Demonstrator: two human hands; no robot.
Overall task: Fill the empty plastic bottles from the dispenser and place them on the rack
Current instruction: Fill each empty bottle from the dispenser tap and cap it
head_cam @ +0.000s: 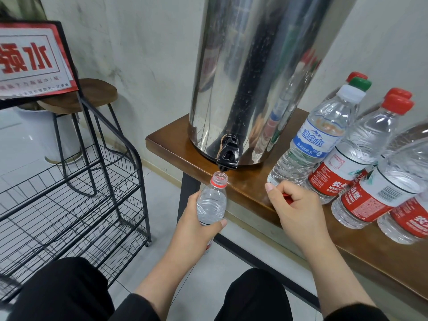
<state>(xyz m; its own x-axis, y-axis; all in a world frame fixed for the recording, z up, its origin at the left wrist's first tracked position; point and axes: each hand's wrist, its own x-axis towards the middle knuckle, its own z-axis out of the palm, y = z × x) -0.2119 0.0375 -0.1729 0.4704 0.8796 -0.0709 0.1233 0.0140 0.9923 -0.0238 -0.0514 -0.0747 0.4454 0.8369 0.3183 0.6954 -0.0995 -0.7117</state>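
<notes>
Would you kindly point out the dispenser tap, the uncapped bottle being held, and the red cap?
dispenser tap [228, 156], head view, on its black body.
uncapped bottle [212, 201], head view, on its clear shoulder.
red cap [287, 197], head view, on the sliver showing between fingers.

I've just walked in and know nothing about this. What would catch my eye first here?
The tall shiny steel dispenser on the wooden table dominates. Under its black tap, the left hand holds an open bottle, while the right hand grips something red, probably its cap. Capped bottles crowd the table's right side, and a black wire rack stands at left.
</notes>
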